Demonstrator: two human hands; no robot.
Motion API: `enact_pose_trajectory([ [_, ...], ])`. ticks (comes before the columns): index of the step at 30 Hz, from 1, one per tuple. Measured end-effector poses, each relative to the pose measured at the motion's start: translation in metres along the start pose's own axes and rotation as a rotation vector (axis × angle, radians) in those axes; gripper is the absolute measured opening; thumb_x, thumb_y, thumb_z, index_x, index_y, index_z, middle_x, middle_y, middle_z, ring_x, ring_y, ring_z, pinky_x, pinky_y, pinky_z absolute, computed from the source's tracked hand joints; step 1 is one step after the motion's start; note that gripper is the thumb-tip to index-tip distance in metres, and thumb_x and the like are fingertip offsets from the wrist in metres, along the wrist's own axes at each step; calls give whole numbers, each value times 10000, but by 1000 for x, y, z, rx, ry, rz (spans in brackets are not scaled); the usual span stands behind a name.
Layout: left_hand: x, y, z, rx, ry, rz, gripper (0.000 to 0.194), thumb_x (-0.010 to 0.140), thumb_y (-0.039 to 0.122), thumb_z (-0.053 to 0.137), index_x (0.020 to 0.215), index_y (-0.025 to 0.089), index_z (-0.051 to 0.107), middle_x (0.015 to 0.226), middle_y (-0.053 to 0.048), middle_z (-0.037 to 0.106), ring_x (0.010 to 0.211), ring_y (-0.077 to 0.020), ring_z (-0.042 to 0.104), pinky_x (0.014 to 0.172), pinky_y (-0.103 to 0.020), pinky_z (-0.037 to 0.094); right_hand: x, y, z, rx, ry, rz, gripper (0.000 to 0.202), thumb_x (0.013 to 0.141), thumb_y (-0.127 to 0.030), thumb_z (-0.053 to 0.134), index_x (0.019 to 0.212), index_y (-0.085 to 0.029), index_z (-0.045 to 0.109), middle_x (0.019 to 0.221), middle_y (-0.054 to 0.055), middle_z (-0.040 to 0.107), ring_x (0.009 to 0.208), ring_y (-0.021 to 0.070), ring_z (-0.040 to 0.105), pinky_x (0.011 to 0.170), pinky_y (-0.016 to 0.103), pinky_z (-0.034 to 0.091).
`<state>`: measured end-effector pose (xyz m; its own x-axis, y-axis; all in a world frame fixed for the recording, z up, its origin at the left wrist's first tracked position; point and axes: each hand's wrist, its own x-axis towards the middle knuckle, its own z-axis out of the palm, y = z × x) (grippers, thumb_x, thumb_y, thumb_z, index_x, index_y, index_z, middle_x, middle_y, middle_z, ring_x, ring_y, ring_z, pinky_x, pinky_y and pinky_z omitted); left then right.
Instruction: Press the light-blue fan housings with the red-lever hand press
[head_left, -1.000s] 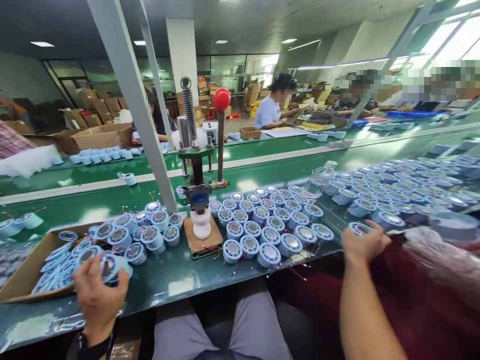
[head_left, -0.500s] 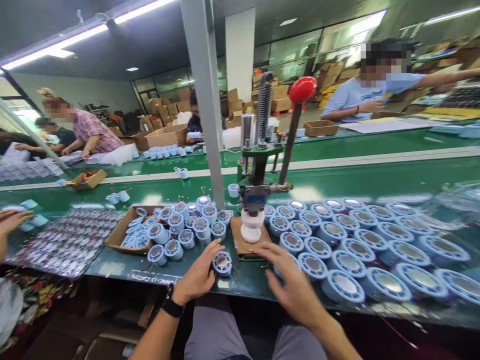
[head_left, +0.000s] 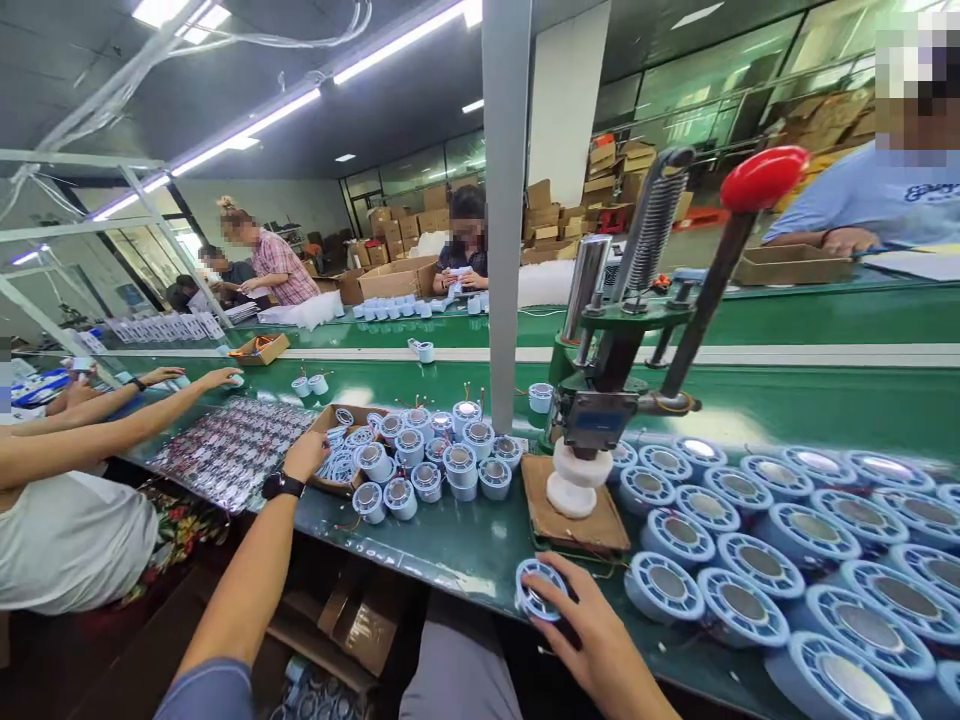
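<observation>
At the near edge of the bench, my right hand (head_left: pixel 589 625) has its thumb and fingers closed around a light-blue round housing (head_left: pixel 534 603) with a slotted ring on top. My left hand (head_left: pixel 306 457), a dark watch on its wrist, reaches to the cardboard box (head_left: pixel 341 487) of loose blue slotted rings (head_left: pixel 352 442). Its fingers look curled at the rings; what they hold is hidden. In front of me stands a hand press (head_left: pixel 600 415) with a red-knobbed lever (head_left: pixel 761 180). Its white round pressing head (head_left: pixel 582 464) is above a white round base (head_left: pixel 571 496) on a brown board.
Rows of blue housings (head_left: pixel 750 600) fill the right side; a stacked group (head_left: pixel 427 480) stands beside the box. A sheet of small parts (head_left: pixel 236 445) lies farther left, near a co-worker's arms (head_left: pixel 112 430). A grey post (head_left: pixel 506 250) rises behind. More people work across the bench.
My left hand has left the housing and moved left to the box of rings. My right hand has come onto the housing. The view has turned left.
</observation>
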<state>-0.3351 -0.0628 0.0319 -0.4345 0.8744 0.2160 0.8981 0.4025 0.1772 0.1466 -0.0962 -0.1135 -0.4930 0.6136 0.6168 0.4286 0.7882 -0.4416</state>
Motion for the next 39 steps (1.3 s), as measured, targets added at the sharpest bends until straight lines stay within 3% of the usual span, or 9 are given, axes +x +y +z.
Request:
enact_pose_trajectory([
  [4, -12, 8, -10, 26, 114, -1, 248, 945, 264, 480, 855, 102, 644, 885, -106, 676, 878, -232, 632, 854, -380, 495, -21, 9, -20, -39, 54, 49, 308, 894, -288, 594, 1192, -306, 671, 1267, 102, 597, 1107, 242, 646, 852, 355, 606],
  [8, -59, 44, -12, -47, 269, 77, 388, 967, 297, 328, 1120, 86, 615, 1112, -145, 659, 1056, -292, 604, 924, -413, 469, -32, 12, -37, -18, 25, 116, 321, 902, -233, 574, 1204, -282, 674, 1308, 111, 580, 1164, 227, 625, 920, 341, 579],
  [10, -99, 82, 8, -211, 237, 253, 364, 971, 344, 380, 1131, 147, 641, 1065, -98, 688, 981, -250, 637, 878, -361, 504, -33, 11, -39, -17, 4, 138, 327, 904, -222, 573, 1211, -276, 672, 1321, 118, 573, 1185, 229, 614, 936, 351, 570],
  [13, -161, 150, 58, -434, -25, 595, 300, 985, 307, 427, 1105, 205, 683, 1013, -59, 708, 921, -206, 654, 830, -321, 532, -35, 10, -37, -26, 26, 145, 320, 907, -227, 580, 1212, -260, 670, 1321, 131, 565, 1204, 235, 598, 948, 370, 564],
  [17, -190, 206, 115, -378, -50, 607, 336, 967, 177, 385, 1115, 153, 686, 1020, -116, 687, 927, -248, 620, 844, -420, 530, -37, 8, -32, -22, 80, 167, 314, 914, -230, 566, 1208, -258, 673, 1327, 127, 552, 1208, 230, 590, 959, 367, 560],
  [24, -182, 187, 124, -441, -203, 760, 486, 908, 285, 593, 1385, 239, 511, 1377, -114, 557, 1277, -290, 478, 1042, -486, 437, -32, -3, -23, 32, 142, 250, 328, 898, -210, 570, 1205, -266, 670, 1310, 117, 555, 1177, 223, 610, 943, 343, 566],
  [30, -189, 199, 124, -372, -74, 486, 796, 817, 382, 702, 1495, 179, 336, 1285, -159, 552, 1198, -342, 486, 1009, -539, 417, -21, -10, -9, 129, 157, 351, 346, 857, -193, 600, 1192, -246, 666, 1293, 112, 576, 1175, 229, 613, 987, 364, 543],
  [35, -173, 196, 116, -349, -239, 649, 700, 863, 243, 576, 1511, 224, 311, 1389, -131, 500, 1256, -310, 441, 1046, -495, 389, -20, -10, -10, 147, 160, 333, 323, 857, -190, 613, 1171, -241, 669, 1290, 110, 580, 1171, 223, 616, 979, 348, 547],
  [39, -167, 196, 116, -304, -165, 562, 840, 829, 371, 653, 1538, 187, 243, 1380, -170, 485, 1236, -348, 449, 1020, -526, 397, -21, -10, -12, 145, 152, 341, 309, 862, -192, 606, 1160, -239, 672, 1287, 108, 584, 1171, 223, 616, 969, 346, 553],
])
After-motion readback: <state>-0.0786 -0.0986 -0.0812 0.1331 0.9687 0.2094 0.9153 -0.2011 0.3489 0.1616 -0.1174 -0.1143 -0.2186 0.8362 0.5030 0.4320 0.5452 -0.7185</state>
